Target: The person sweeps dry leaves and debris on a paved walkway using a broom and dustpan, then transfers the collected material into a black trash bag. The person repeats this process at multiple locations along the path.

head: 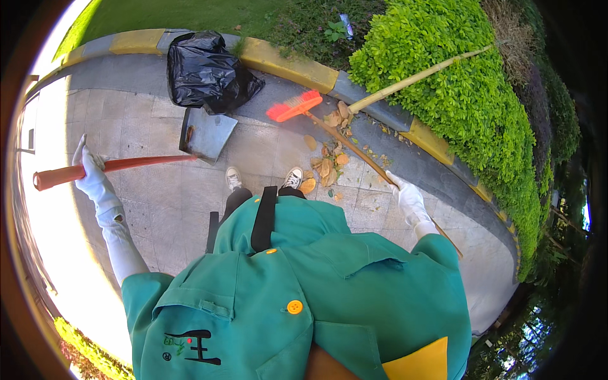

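Note:
My left hand [91, 173], in a white glove, grips the red handle [137, 164] of a metal dustpan [209, 134] that rests on the paving, with something brown inside it. In its white glove, my right hand [408, 197] is closed around the wooden stick of a broom [297, 107] with an orange head and red and tan bristles. The broom head is near the kerb, right of the dustpan. Dry brown leaves [327, 172] lie in a loose pile on the paving, between the broom head and my shoes.
A black plastic bag [204, 71] stands against the yellow and grey kerb [285, 64], just beyond the dustpan. A bamboo-like pole [418, 76] leans over the kerb onto a clipped green hedge [441, 28]. Behind the kerb, a shiny wrapper or can [346, 26] lies among low plants.

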Action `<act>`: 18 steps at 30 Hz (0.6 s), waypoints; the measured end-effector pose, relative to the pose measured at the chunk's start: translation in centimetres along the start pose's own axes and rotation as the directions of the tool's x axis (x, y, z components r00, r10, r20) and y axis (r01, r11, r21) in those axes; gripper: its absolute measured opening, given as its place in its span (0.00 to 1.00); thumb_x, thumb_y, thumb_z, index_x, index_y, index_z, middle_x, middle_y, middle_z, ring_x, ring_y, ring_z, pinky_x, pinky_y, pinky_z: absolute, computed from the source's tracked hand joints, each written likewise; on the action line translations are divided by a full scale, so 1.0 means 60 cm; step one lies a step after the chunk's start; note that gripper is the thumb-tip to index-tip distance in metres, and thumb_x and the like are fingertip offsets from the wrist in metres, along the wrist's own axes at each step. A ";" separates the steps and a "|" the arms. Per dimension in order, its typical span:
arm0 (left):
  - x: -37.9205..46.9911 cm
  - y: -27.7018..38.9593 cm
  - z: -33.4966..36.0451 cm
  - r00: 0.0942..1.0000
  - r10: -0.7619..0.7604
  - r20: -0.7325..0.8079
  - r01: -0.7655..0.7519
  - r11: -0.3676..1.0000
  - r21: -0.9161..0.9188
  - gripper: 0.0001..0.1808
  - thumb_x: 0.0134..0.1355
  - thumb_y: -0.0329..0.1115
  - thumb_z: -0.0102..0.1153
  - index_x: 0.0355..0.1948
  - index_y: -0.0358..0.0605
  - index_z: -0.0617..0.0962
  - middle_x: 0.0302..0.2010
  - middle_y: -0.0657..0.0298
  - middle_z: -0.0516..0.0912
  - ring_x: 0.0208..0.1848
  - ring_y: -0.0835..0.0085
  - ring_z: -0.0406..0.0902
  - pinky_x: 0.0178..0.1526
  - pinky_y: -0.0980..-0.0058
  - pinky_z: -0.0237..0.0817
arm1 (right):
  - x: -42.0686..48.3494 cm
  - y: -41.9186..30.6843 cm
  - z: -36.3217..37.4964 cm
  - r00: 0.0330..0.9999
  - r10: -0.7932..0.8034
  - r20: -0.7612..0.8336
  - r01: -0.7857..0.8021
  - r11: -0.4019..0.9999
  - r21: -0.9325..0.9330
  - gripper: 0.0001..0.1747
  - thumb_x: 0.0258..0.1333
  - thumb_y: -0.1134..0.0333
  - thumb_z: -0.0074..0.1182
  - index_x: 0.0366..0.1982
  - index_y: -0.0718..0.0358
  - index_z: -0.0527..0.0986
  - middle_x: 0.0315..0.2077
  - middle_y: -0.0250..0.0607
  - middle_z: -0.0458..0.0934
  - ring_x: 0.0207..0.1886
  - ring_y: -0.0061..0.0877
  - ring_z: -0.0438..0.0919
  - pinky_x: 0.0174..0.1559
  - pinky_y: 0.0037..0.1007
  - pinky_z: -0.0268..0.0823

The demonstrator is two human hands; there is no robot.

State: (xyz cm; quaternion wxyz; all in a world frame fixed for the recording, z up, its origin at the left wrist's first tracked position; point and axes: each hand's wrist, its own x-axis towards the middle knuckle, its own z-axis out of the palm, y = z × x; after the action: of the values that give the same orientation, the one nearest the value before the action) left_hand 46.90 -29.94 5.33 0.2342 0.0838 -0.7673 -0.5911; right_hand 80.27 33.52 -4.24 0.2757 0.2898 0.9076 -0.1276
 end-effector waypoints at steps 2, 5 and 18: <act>-0.004 0.005 0.008 0.998 0.008 0.063 -0.008 1.000 -0.003 0.15 0.67 0.29 0.47 0.52 0.37 0.78 0.14 0.74 0.65 0.16 0.86 0.57 0.25 0.80 0.62 | 0.051 -0.040 0.018 0.999 -0.030 0.025 0.030 0.999 -0.012 0.22 0.63 0.56 0.50 0.59 0.33 0.69 0.34 0.48 0.81 0.35 0.43 0.79 0.40 0.38 0.69; -0.019 0.017 0.024 0.998 0.010 0.064 -0.012 1.000 0.021 0.16 0.67 0.29 0.47 0.52 0.37 0.78 0.14 0.74 0.65 0.16 0.86 0.58 0.26 0.81 0.62 | 0.119 -0.083 0.051 0.999 -0.042 0.010 0.042 0.997 -0.061 0.23 0.63 0.55 0.48 0.60 0.31 0.68 0.34 0.49 0.81 0.36 0.43 0.80 0.41 0.40 0.70; -0.070 0.126 0.100 0.997 0.072 -0.036 -0.070 0.996 0.060 0.17 0.64 0.26 0.45 0.51 0.36 0.79 0.14 0.75 0.63 0.16 0.87 0.56 0.21 0.81 0.52 | -0.130 0.151 0.107 0.966 0.257 -0.008 -0.256 0.961 -0.105 0.23 0.62 0.53 0.47 0.59 0.29 0.68 0.31 0.46 0.82 0.35 0.42 0.81 0.40 0.43 0.72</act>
State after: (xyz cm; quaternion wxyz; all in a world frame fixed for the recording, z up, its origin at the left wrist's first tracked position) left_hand 48.93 -20.88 10.22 0.2671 0.0745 -0.7821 -0.5581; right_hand 93.71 34.69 -5.68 0.3074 0.3896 0.8671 -0.0438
